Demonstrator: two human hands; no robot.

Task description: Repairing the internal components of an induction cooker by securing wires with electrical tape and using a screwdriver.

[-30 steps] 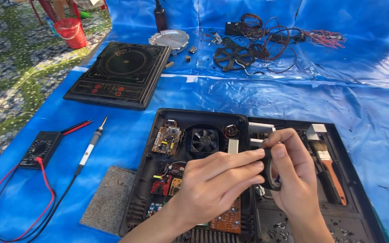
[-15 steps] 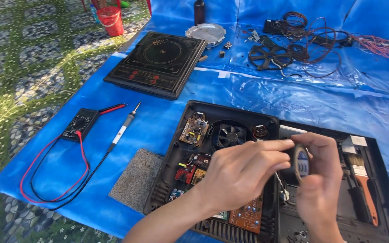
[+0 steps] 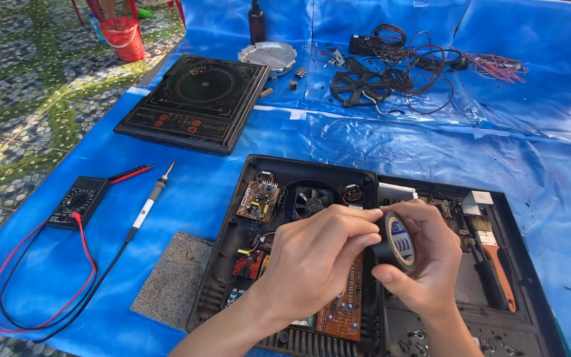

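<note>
The right hand [image 3: 424, 264] has its fingers clamped around a black tape roll [image 3: 398, 241], the left hand's [image 3: 318, 258] fingertips pinching at the roll's edge, both above the opened cooker base [image 3: 232, 264] on the blue tarp [image 3: 365, 139].

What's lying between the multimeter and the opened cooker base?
In the head view, a soldering iron lies between the multimeter and the opened cooker base, with a grey pad nearer.
</note>
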